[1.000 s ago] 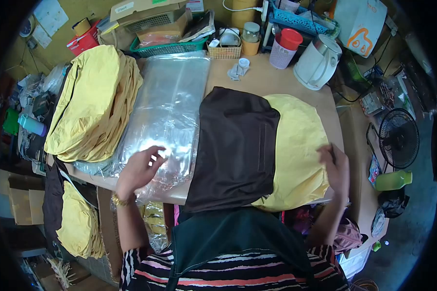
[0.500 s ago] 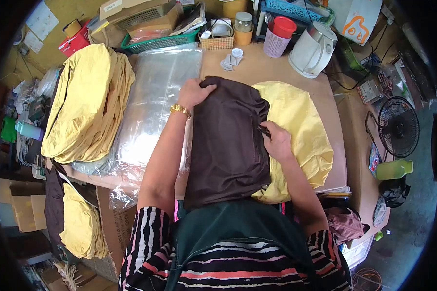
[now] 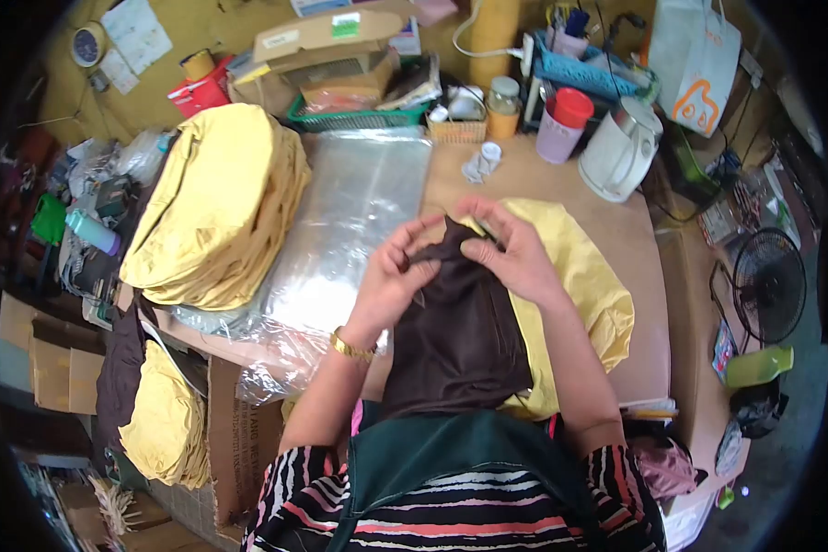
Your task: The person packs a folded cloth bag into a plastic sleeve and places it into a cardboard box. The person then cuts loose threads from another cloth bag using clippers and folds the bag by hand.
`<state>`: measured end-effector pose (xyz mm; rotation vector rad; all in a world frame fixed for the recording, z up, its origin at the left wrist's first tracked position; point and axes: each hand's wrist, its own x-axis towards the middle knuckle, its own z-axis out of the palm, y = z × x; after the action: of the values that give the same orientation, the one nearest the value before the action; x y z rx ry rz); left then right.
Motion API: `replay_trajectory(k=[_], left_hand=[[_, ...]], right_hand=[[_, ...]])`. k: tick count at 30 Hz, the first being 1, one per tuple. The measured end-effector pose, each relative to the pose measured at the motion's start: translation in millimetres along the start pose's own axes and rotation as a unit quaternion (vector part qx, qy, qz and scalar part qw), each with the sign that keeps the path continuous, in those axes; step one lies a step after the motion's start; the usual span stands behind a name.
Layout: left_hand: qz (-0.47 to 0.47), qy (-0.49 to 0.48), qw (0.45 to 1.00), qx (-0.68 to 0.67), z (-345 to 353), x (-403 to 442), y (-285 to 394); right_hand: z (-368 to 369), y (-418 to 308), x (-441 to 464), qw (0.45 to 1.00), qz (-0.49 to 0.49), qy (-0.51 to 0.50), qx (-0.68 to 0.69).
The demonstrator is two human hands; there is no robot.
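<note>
The dark brown cloth [image 3: 455, 340] lies on the bench [image 3: 630, 230] in the middle of the frame, its top part lifted and bunched between the two hands and its lower end reaching the edge near the dark green apron [image 3: 460, 455]. The left hand [image 3: 391, 281] grips the bunched top from the left, thumb against the fabric and fingers curled. The right hand [image 3: 517, 256] pinches the same part from the right, its thumb pressed on the cloth and its fingers bent behind it. A gold bracelet [image 3: 351, 346] circles the left wrist.

A yellow cloth [image 3: 589, 290] lies to the right of the brown one and partly under it, passing beneath the right forearm. On the left, clear plastic sheets [image 3: 359, 198] lie flat, glossy with reflected light, and beyond them a thick stack of yellow fabric [image 3: 213, 193] rises at the upper left. Another yellow bundle [image 3: 163, 423] sits at the lower left, beside dark fabric.

Along the far side of the bench, from left to right, are a green basket [image 3: 359, 120], a small woven basket [image 3: 457, 132], a lidded jar [image 3: 503, 99], a pale purple cup [image 3: 557, 143] with a red container in its top, and a white kettle [image 3: 618, 156]. At the right edge of the frame stand a black fan [image 3: 769, 285] and, below it, a green bottle [image 3: 759, 366].
</note>
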<state>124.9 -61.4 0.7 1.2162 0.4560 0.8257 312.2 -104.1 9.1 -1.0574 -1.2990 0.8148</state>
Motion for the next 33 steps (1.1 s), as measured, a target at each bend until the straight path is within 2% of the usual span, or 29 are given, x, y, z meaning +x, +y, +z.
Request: replay_trajectory(k=[1,2,7,8,9,11,12,13,15,17,19,20,21,23,24,26,27,29,30,32,33], left_hand=[[0.037,0.029,0.999,-0.004,5.3,-5.0,0.6],[0.045,0.042,0.998,0.017,7.3,-10.9,0.9],[0.104,0.1,0.984,0.105,-16.3,-3.3,-7.2],[0.093,0.148,0.984,-0.04,-25.7,-2.6,-4.4],[0.078,0.191,0.961,-0.185,-34.9,-2.5,-0.3],[0.135,0.194,0.966,-0.105,-66.4,-9.2,14.4],[0.083,0.22,0.97,0.063,-59.7,-15.3,32.2],[0.083,0.217,0.971,0.062,-53.5,-16.6,37.5],[0.085,0.099,0.934,0.332,-39.7,-19.6,41.9],[0.064,0.073,0.923,0.373,-25.1,-11.9,47.2],[0.059,-0.011,0.935,0.349,-16.1,0.3,42.3],[0.114,0.006,0.956,0.271,-15.0,6.5,30.0],[0.114,0.003,0.956,0.27,-12.7,4.7,31.4],[-0.052,0.036,0.992,0.105,-6.6,-2.7,34.9],[-0.052,0.034,0.992,0.105,-4.8,-5.0,31.7],[-0.047,0.058,0.995,-0.068,-4.2,-9.2,24.3],[-0.047,0.058,0.995,-0.066,-5.1,-9.6,22.7],[0.006,0.036,0.981,-0.191,-6.8,-11.4,20.8],[0.006,0.036,0.981,-0.191,-5.9,-12.9,21.1],[0.014,0.032,0.974,-0.225,-2.7,-14.5,22.3],[0.014,0.033,0.974,-0.225,-1.8,-15.2,21.3]], right_hand=[[2.3,0.4,-1.3,0.995,0.082,-0.054,0.029],[5.8,5.4,-2.0,0.994,0.096,-0.045,-0.039],[26.3,18.1,-12.3,0.994,0.061,-0.006,-0.094],[24.7,18.7,-13.6,0.993,0.061,-0.001,-0.101],[21.3,18.9,-14.4,0.993,0.06,-0.001,-0.102],[12.5,17.8,-15.5,0.989,0.061,0.02,-0.134],[12.6,13.8,-16.2,0.989,0.06,0.023,-0.136],[14.9,6.4,-17.3,0.984,0.036,0.029,-0.17],[19.3,-5.8,-19.5,0.978,0.013,0.032,-0.204],[24.0,-14.6,-20.4,0.967,-0.026,0.006,-0.254],[27.5,-20.1,-22.8,0.965,-0.032,0.002,-0.258],[27.6,-22.5,-24.2,0.963,-0.041,-0.001,-0.267],[26.9,-24.9,-25.6,0.963,-0.041,0.002,-0.268],[24.3,-28.8,-28.2,0.964,-0.042,0.01,-0.262],[22.1,-29.5,-29.3,0.964,-0.041,0.012,-0.263],[19.3,-30.4,-31.8,0.96,-0.037,0.021,-0.276],[21.4,-37.8,-32.8,0.961,-0.037,0.022,-0.274],[27.8,-60.6,-35.3,0.942,-0.095,0.101,-0.306],[26.4,-62.8,-36.5,0.942,-0.095,0.101,-0.305],[22.1,-66.5,-38.1,0.893,-0.151,0.074,-0.417],[23.6,-72.4,-39.6,0.893,-0.151,0.073,-0.417]])
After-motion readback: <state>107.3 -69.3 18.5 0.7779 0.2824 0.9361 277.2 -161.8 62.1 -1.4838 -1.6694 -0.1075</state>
